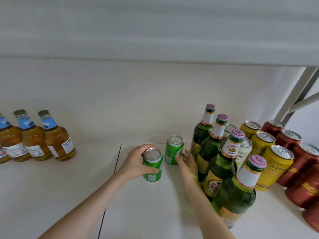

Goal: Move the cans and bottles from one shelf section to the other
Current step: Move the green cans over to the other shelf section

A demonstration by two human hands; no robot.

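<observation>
The left hand [136,161] wraps its fingers around the near green can [152,167], which stands upright on the white shelf [69,187]. Just to its right, the right hand [187,167] has fingers spread and touching the side of the far green can [174,150]; no firm grip shows. Green bottles [221,163] stand right of that hand, yellow cans [274,163] and red cans [300,163] beyond. Far left of both hands stand amber bottles [34,138], past the dark seam [110,183].

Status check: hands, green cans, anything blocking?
Left hand wrapped on near green can. Right hand open, fingertips at far green can. Green bottles crowd right forearm; path left over seam clear.
</observation>
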